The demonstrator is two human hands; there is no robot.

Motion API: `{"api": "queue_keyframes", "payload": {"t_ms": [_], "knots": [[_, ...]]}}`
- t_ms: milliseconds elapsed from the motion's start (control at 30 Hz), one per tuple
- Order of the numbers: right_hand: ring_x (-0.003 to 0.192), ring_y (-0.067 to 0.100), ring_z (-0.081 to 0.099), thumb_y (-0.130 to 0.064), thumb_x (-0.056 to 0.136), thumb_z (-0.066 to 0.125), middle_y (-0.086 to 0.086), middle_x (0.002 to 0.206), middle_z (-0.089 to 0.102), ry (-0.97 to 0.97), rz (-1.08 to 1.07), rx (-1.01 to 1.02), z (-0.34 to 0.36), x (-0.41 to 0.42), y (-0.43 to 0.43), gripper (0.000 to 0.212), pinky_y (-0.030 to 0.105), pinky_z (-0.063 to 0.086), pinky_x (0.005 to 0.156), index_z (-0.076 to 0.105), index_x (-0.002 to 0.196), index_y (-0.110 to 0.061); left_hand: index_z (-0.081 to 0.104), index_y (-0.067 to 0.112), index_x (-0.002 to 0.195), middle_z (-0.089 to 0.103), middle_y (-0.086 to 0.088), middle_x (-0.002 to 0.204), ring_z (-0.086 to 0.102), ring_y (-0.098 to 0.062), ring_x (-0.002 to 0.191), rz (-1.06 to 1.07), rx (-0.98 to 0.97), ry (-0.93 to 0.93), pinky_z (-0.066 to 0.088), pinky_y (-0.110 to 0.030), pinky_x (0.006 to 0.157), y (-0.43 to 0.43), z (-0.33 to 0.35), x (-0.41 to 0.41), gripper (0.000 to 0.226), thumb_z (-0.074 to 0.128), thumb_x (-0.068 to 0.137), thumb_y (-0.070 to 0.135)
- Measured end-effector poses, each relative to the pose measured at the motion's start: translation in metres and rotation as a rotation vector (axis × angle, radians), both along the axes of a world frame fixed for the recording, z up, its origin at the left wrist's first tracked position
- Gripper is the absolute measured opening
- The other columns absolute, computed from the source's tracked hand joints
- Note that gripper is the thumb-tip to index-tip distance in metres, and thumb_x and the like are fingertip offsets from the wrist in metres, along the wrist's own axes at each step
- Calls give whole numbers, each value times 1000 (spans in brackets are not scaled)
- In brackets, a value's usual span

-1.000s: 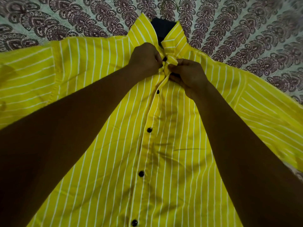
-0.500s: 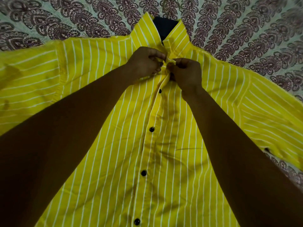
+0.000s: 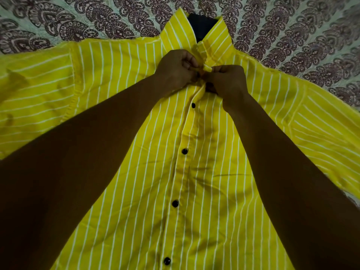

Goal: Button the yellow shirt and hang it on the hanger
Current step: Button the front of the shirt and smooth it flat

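Observation:
A yellow shirt [image 3: 136,172] with white stripes lies spread flat, front up, collar at the far end. Several black buttons [image 3: 184,151] run down its closed placket. My left hand [image 3: 176,70] pinches the left placket edge just below the collar. Touching it from the other side, my right hand [image 3: 227,80] pinches the right edge at the same spot. The topmost button is hidden between my fingers. A dark shape [image 3: 201,25] shows inside the raised collar; I cannot tell whether it is the hanger.
The shirt lies on a pale bedsheet [image 3: 78,22] printed with dark maroon paisley shapes, which shows along the far side and at the right. Both sleeves spread out to the left and right edges of view.
Both hands have slid a little down and nearer to me along the placket, away from the collar, and stay pinched on the fabric. The view has shifted slightly.

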State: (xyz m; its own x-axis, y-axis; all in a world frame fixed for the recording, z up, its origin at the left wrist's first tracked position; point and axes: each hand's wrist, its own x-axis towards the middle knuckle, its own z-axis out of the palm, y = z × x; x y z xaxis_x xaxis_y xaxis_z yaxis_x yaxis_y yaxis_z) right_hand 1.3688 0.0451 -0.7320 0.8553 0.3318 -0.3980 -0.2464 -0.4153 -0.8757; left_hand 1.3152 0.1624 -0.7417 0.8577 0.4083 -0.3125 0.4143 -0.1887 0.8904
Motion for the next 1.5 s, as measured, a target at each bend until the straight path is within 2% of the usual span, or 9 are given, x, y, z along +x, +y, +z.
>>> {"api": "queue_keyframes", "payload": {"t_ms": [100,267,567,700,867,1033,1200,1400,1500], "knots": [[63,26,57,-1,78,69,14,64,55,37,-39,29,-1,1,0,24,38,54,66,57,58,-6,53,22,66,54,-3,63,65,-32,76,34,-19,-9,53,-43,79,0,0,1,32,65,74,-7],[58,24,56,4,79,62,11,56,53,66,-81,52,2,2,1,28,31,51,60,54,56,-9,59,22,66,59,13,42,58,-3,50,-16,-53,-48,51,-24,63,-1,0,-1,36,52,80,-11],[41,-3,57,-1,88,53,-16,38,56,205,-24,95,10,7,-4,22,15,52,50,51,71,-15,49,21,69,57,-2,60,65,-25,67,56,-68,-58,53,-43,75,1,-4,0,32,63,74,-7],[38,-4,54,-2,88,53,-16,36,54,153,-35,64,10,2,-2,25,14,49,47,50,67,-16,39,18,70,52,-7,65,61,-11,51,94,-144,-68,51,-35,63,1,-2,1,36,56,79,-13],[74,22,67,-17,83,59,2,70,63,-99,-95,-174,-4,-5,9,20,36,56,73,59,64,-19,38,16,69,52,-16,70,60,-18,53,119,-191,-65,50,-33,60,1,0,2,36,57,79,-14],[110,22,59,-28,92,50,3,116,66,-268,-195,-405,-4,-13,12,26,25,40,78,65,111,-18,48,15,71,57,-10,66,60,-12,57,85,-193,-79,51,-25,58,-1,2,0,29,55,81,-11],[105,21,59,-31,93,50,2,111,65,-404,-144,-440,-2,-19,13,23,22,29,67,64,106,-19,68,2,98,62,5,57,59,-4,54,38,-150,-103,53,-18,60,-4,0,-1,24,56,81,-10],[85,16,65,-27,84,65,2,88,71,-423,-121,-257,-5,-21,4,14,22,36,62,70,88,-15,70,1,95,69,-13,82,66,-28,82,74,-25,-74,55,-42,85,-7,-6,2,21,64,76,-4],[80,19,66,-24,83,66,5,84,72,-433,-114,-207,-6,-22,3,12,25,42,63,71,85,-14,71,1,92,66,8,59,64,-21,72,89,-41,-62,55,-43,84,-6,-7,2,20,63,75,-5]]}}
